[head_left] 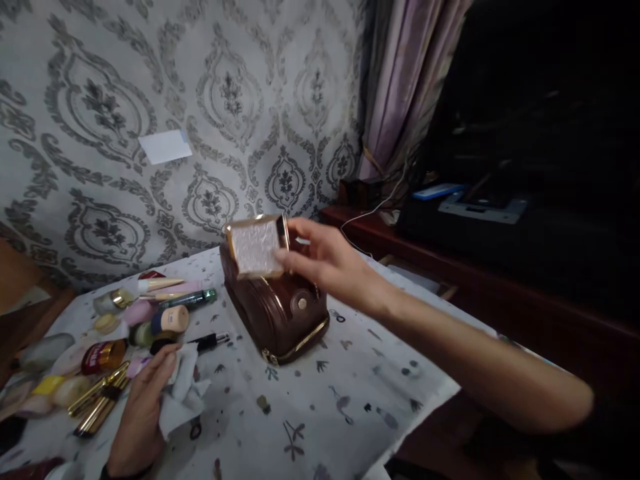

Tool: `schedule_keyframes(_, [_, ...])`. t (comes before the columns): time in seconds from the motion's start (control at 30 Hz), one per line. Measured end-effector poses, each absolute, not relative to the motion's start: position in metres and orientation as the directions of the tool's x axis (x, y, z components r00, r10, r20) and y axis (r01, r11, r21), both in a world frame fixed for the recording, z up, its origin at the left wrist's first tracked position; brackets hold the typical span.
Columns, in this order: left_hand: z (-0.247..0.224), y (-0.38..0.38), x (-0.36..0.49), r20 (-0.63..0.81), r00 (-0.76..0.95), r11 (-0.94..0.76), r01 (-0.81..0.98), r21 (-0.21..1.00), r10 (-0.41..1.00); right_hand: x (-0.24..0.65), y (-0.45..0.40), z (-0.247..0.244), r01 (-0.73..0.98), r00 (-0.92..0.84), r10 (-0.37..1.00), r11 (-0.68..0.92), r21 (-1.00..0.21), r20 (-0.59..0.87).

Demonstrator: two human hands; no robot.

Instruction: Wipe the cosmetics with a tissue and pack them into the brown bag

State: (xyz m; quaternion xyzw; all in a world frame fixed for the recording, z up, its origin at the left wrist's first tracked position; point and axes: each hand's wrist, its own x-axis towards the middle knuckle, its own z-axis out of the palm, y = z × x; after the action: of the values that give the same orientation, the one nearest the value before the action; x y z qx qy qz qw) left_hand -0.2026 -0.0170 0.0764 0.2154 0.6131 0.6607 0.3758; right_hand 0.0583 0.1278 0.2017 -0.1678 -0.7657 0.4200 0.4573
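Observation:
Pinched between the thumb and fingers of my right hand is a small rectangular case with a gold-coloured rim and a pale, crinkled-looking face. I see it held up over a dark brown leather bag, which lies on the table with gold zips and a round metal snap. Whether the case touches the bag I cannot tell. My left hand is closed on a crumpled white tissue, low over the table. Close to its fingertips lies a black pen-like item.
Cosmetics crowd the left side of the table, among them gold-handled brushes, a red-labelled jar, a beige-and-navy bottle and a green tube. A patterned white cloth covers the table. A dark red desk stands at right.

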Motion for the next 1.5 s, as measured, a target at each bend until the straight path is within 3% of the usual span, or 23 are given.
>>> schedule_keyframes(0.07, [0.073,-0.017,-0.200,-0.222,-0.575,0.084,-0.258,0.963,0.787,0.057,0.154,0.216,0.118,-0.465,0.625,0.746,-0.655,0.627])
schedule_keyframes(0.17, [0.068,-0.016,-0.195,-0.236,-0.517,0.128,-0.237,0.963,0.823,0.041,0.185,0.221,0.418,-0.533,0.663,0.747,-0.517,0.526])
schedule_keyframes(0.4, [0.057,-0.017,-0.192,-0.219,-0.465,0.142,-0.196,0.970,0.858,-0.011,0.209,0.201,0.644,-0.743,0.659,0.751,-0.145,0.113])
schedule_keyframes(0.7, [0.042,-0.019,-0.202,-0.232,-0.430,0.199,-0.121,0.972,0.873,-0.036,0.227,0.175,0.693,-0.721,0.693,0.721,-0.018,-0.010])
schedule_keyframes(1.0, [0.049,-0.020,-0.201,-0.134,-0.368,0.193,0.130,0.972,0.920,-0.039,0.241,0.152,0.689,-0.713,0.700,0.688,0.229,0.041])
schedule_keyframes(1.5, [0.058,-0.021,-0.193,-0.125,-0.340,0.190,0.167,0.967,0.932,-0.049,0.252,0.127,0.463,-0.875,0.482,0.805,0.372,0.047])
